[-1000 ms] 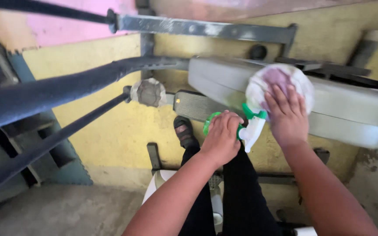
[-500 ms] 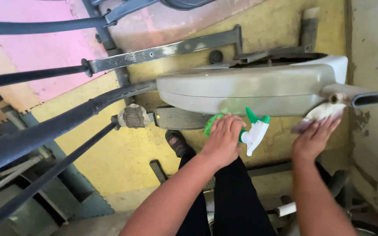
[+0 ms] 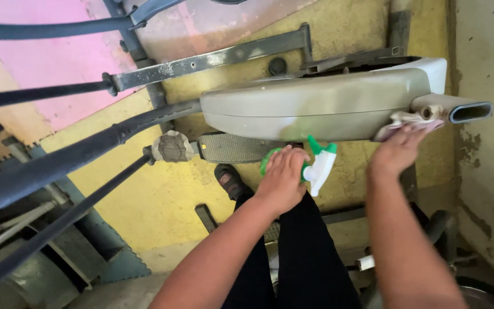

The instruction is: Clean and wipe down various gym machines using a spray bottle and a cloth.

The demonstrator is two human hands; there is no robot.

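Shifted along the machine since the earlier frames: right hand [image 3: 398, 153], formerly flat on the rounded top of the pale grey housing [image 3: 315, 109], now sits at its far end, pressing a crumpled pinkish-white cloth [image 3: 402, 121] against the underside where the housing meets an open oval tube end [image 3: 467, 111]. Fingers spread over the cloth, holding it to the surface by pressure rather than bunching it, apparently so the rag follows the narrow joint. Left hand [image 3: 284, 177] unchanged in its hold, clenched around a spray bottle [image 3: 315, 166] with a green neck and white trigger head, nozzle angled down and to the right, away from the housing; kept low over the lap, close to the dark trousers [image 3: 307, 252], seemingly parked within easy reach while the other hand wipes. Bottle's body mostly hidden under the fingers, so its contents cannot be told. Beneath the housing, a textured grey pedal [image 3: 232, 147] juts out, with a sandalled foot [image 3: 231, 182] just below it. Dark metal bars [image 3: 58, 166] run diagonally across the left, over a worn yellow and pink floor [image 3: 144, 206].
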